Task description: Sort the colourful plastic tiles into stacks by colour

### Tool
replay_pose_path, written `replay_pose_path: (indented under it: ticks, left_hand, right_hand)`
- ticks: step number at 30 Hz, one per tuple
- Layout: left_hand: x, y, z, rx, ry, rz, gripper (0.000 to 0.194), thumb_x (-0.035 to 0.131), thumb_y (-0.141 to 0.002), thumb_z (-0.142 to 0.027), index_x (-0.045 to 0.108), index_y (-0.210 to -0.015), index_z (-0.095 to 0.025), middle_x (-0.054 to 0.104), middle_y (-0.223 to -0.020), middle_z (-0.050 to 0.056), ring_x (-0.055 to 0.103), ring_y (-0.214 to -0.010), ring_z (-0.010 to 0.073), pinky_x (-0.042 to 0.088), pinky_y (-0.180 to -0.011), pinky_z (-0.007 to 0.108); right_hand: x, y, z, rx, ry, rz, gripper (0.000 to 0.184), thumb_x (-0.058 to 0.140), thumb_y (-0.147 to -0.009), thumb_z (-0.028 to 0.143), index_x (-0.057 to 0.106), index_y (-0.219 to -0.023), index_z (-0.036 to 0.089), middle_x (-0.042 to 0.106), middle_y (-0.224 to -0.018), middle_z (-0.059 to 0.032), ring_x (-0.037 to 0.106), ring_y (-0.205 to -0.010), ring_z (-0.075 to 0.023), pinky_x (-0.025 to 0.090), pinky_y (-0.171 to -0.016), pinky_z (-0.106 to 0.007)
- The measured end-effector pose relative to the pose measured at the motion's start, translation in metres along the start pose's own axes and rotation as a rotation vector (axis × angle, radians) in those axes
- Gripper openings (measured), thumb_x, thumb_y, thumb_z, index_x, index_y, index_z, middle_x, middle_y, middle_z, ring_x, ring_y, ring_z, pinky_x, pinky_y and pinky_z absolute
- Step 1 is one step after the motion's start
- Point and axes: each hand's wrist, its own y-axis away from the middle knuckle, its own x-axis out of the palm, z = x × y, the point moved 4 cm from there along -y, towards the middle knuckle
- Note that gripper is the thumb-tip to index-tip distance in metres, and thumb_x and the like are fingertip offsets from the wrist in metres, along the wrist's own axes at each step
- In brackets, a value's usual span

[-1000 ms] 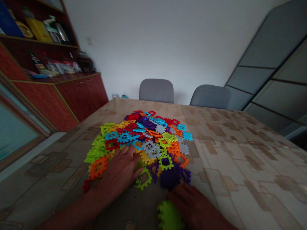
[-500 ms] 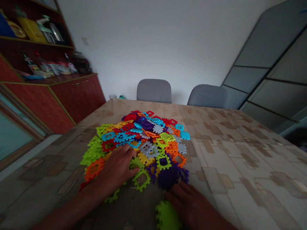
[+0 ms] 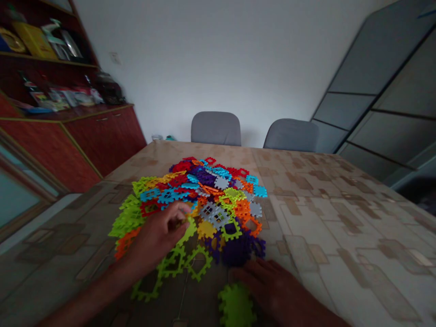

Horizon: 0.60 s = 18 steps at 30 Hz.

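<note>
My left hand [image 3: 163, 234] is over the near left of a heap of plastic interlocking tiles [image 3: 190, 186]. Its fingers curl, with a gap between thumb and fingertips. Just behind the thumb lies a lime green tile [image 3: 188, 230], tilted against the pile; whether the thumb touches it is hard to tell. Several lime green frame tiles [image 3: 198, 263] spread out below this hand. My right hand [image 3: 269, 284] rests low on the table, fingers stretched out. Its fingertips reach a solid purple tile [image 3: 235, 250], and a solid green tile [image 3: 235, 305] lies beside the thumb side.
A patterned tablecloth covers the table [image 3: 327, 218]. Two grey chairs [image 3: 216, 128] stand at its far edge, before a white wall. Red wooden cabinets [image 3: 102, 141] with shelves of bottles and packets are at left. Grey panelled doors [image 3: 350, 104] stand at right.
My left hand has lifted and shifted a little left, its fingers loosening. The green tile beside it moved left, uncovering a yellow tile. More green frame tiles show near the forearm. My right hand barely moved.
</note>
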Motion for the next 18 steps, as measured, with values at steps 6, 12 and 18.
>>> replay_pose_path:
  ticks: [6,12,18]
  left_hand:
    - [0.026,0.034,-0.023,-0.174,0.497,0.183,0.026,0.058,-0.083,-0.043,0.062,-0.101,-0.024,0.071,-0.094,0.001,0.069,-0.081,0.0196,0.054,-0.066,0.027]
    - [0.081,0.079,-0.043,-0.297,0.776,0.466,0.033,0.060,-0.084,-0.055,0.056,-0.101,-0.027,0.070,-0.080,-0.002,0.069,-0.069,0.0177,0.056,-0.064,0.027]
    - [0.086,0.091,-0.044,-0.146,0.746,0.412,0.037,0.060,-0.088,-0.039,0.058,-0.125,-0.036,0.075,-0.105,-0.001,0.075,-0.095,0.0203,0.061,-0.077,0.029]
  right_hand:
    - [-0.032,0.008,-0.005,0.168,-0.094,0.034,0.087,0.089,-0.071,0.047,0.052,-0.144,0.018,0.066,-0.134,-0.0148,0.063,-0.117,-0.0334,0.051,-0.098,-0.044]
    - [-0.037,0.010,-0.003,0.192,-0.135,0.030,0.080,0.090,-0.070,0.040,0.056,-0.139,0.017,0.069,-0.128,-0.0134,0.064,-0.114,-0.0326,0.052,-0.095,-0.043]
    - [-0.043,0.007,0.005,0.181,-0.171,0.051,0.065,0.088,-0.074,0.040,0.062,-0.130,0.021,0.069,-0.127,-0.0097,0.064,-0.112,-0.0293,0.050,-0.095,-0.040]
